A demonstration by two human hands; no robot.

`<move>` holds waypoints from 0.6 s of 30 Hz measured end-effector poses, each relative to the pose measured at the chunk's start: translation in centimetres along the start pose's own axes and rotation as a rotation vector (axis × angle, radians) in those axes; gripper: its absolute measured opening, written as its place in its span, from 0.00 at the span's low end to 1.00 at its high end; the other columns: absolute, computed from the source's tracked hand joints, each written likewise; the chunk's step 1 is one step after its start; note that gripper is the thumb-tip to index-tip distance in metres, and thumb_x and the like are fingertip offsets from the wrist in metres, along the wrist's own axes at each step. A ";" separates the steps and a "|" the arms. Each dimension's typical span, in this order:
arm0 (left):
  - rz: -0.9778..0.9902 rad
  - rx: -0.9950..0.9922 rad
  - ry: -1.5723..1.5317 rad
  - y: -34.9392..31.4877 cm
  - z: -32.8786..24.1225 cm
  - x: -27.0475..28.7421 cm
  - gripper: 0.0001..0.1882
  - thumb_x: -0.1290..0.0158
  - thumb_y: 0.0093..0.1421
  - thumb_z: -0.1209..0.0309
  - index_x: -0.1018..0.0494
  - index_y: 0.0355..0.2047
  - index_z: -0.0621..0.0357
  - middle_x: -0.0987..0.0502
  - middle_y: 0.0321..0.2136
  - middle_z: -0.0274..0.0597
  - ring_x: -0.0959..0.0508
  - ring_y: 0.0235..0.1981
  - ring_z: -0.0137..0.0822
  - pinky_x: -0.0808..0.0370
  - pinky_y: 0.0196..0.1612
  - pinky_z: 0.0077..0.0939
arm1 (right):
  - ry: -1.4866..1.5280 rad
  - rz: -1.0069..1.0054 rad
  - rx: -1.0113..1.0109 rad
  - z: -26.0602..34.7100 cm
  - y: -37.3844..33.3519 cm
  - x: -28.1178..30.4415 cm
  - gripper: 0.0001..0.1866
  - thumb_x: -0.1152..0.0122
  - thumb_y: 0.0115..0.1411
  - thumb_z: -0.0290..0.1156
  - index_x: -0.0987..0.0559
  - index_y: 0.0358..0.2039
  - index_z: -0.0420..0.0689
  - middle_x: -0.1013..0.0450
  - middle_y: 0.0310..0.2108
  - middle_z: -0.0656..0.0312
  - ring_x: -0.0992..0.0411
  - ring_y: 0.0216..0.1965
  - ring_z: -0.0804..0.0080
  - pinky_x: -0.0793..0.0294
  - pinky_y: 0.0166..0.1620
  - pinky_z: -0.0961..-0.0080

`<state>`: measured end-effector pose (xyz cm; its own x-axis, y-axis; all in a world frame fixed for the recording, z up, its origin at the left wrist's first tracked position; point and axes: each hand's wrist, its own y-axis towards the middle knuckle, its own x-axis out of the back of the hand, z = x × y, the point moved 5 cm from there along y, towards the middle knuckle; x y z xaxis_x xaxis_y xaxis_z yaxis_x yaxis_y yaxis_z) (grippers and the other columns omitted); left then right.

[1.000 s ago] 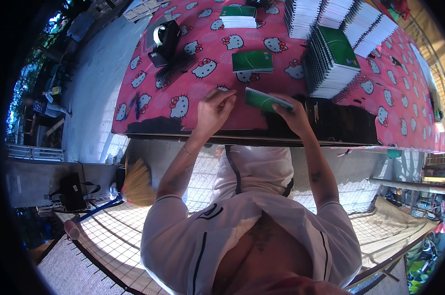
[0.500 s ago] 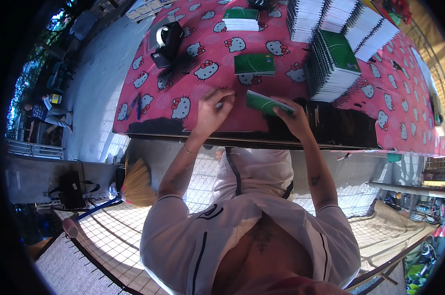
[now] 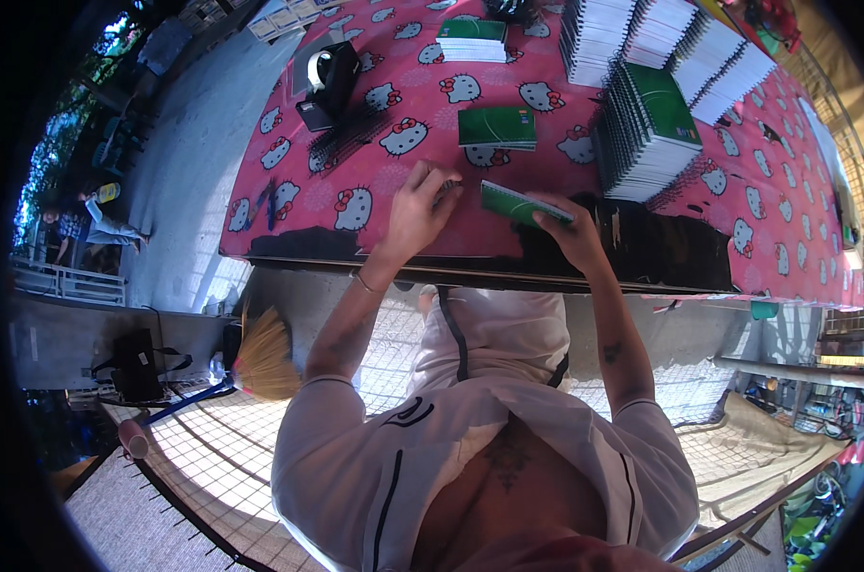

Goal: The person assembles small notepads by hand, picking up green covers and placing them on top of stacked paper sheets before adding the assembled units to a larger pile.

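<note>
My right hand (image 3: pixel 567 229) grips a small green-covered notebook (image 3: pixel 523 204) by its right end, held tilted just above the near edge of the table. To the left of the notebook, my left hand (image 3: pixel 422 205) is closed with its fingers curled and pinched together. Whatever is between those fingertips is too small to make out. Another green notebook (image 3: pixel 497 128) lies flat beyond my hands. Farther right stands a tall stack of green spiral-bound notebooks (image 3: pixel 649 133), their black coils facing left.
A pink cartoon-print cloth (image 3: pixel 403 176) covers the table. It also bears a black tape dispenser (image 3: pixel 329 88), loose black coils (image 3: pixel 341 145), pens (image 3: pixel 271 202), a short notebook stack (image 3: pixel 472 43) and white-paged stacks (image 3: pixel 599 43). Below left is a broom (image 3: pixel 265 357). A person (image 3: pixel 93 221) sits far left.
My left hand has shifted slightly right, with its fingers curled a little differently. My right hand and its notebook stay almost in place. The far-left person's arm and leg have moved.
</note>
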<state>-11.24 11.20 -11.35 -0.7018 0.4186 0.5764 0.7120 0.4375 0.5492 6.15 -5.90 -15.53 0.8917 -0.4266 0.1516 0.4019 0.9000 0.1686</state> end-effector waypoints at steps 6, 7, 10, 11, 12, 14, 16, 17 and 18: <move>0.454 0.161 -0.208 1.2 1.5 -1.4 0.12 0.42 0.63 0.70 0.25 0.45 0.60 0.22 0.36 0.46 0.19 0.34 0.39 0.23 0.35 0.30 | 0.004 0.051 0.011 -0.2 -0.2 -0.2 0.16 0.40 0.64 0.26 0.22 0.52 0.37 0.23 0.48 0.59 0.28 0.49 0.75 0.31 0.55 0.77; 0.418 0.107 -0.193 1.9 -0.1 -1.1 0.11 0.43 0.63 0.69 0.25 0.44 0.60 0.22 0.34 0.47 0.19 0.34 0.40 0.23 0.35 0.31 | 0.010 0.039 0.010 -0.3 -0.3 0.0 0.16 0.40 0.64 0.26 0.22 0.52 0.37 0.23 0.47 0.59 0.28 0.49 0.75 0.31 0.55 0.77; 0.361 0.005 -0.118 2.6 -1.4 -1.3 0.10 0.43 0.63 0.69 0.25 0.42 0.60 0.22 0.32 0.48 0.19 0.34 0.42 0.24 0.35 0.33 | 0.025 0.034 0.016 0.0 -0.4 0.0 0.16 0.41 0.65 0.26 0.22 0.52 0.38 0.23 0.47 0.59 0.28 0.48 0.76 0.31 0.54 0.77; 0.353 -0.020 -0.089 2.7 -1.4 -1.3 0.10 0.42 0.63 0.69 0.25 0.41 0.60 0.22 0.32 0.48 0.19 0.34 0.42 0.24 0.35 0.34 | 0.029 0.038 0.019 0.1 -0.4 0.0 0.16 0.41 0.65 0.26 0.22 0.52 0.38 0.23 0.47 0.59 0.28 0.48 0.76 0.30 0.53 0.77; 0.404 -0.019 -0.055 2.7 -1.3 -1.5 0.11 0.42 0.63 0.68 0.25 0.43 0.59 0.22 0.35 0.48 0.19 0.35 0.42 0.24 0.35 0.34 | 0.033 0.042 0.022 0.1 -0.4 0.0 0.16 0.42 0.65 0.25 0.23 0.52 0.38 0.23 0.46 0.59 0.28 0.48 0.76 0.30 0.53 0.77; 0.507 -0.022 0.009 2.9 -1.3 -1.9 0.14 0.42 0.62 0.67 0.26 0.47 0.56 0.22 0.41 0.47 0.19 0.36 0.42 0.24 0.34 0.34 | 0.047 0.031 0.024 0.2 -0.6 0.0 0.16 0.42 0.65 0.26 0.23 0.53 0.38 0.23 0.46 0.60 0.28 0.48 0.77 0.30 0.53 0.78; 0.491 0.009 0.116 3.0 -2.0 -1.8 0.21 0.44 0.62 0.61 0.29 0.52 0.56 0.27 0.51 0.48 0.22 0.43 0.44 0.26 0.40 0.38 | 0.058 0.005 0.018 0.5 -0.8 -0.1 0.16 0.42 0.65 0.26 0.23 0.53 0.38 0.23 0.46 0.60 0.28 0.47 0.77 0.30 0.52 0.78; 0.482 0.025 0.170 2.9 -2.5 -1.9 0.24 0.44 0.63 0.58 0.30 0.55 0.56 0.29 0.55 0.49 0.23 0.46 0.45 0.27 0.42 0.41 | 0.062 -0.016 0.010 0.7 -0.8 -0.3 0.16 0.42 0.65 0.26 0.23 0.53 0.38 0.23 0.46 0.61 0.28 0.47 0.78 0.30 0.52 0.78; 0.370 -0.049 0.317 2.6 -3.4 -2.2 0.28 0.46 0.63 0.55 0.33 0.58 0.58 0.33 0.58 0.50 0.26 0.51 0.47 0.30 0.47 0.45 | 0.065 -0.036 0.001 1.1 -0.8 -0.4 0.16 0.42 0.65 0.26 0.23 0.53 0.39 0.23 0.45 0.61 0.28 0.47 0.78 0.29 0.51 0.78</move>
<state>-7.78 8.78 -9.10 -0.3652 0.2726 0.8901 0.9181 0.2636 0.2959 5.24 -6.58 -14.67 0.8884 -0.4518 0.0817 0.4336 0.8841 0.1741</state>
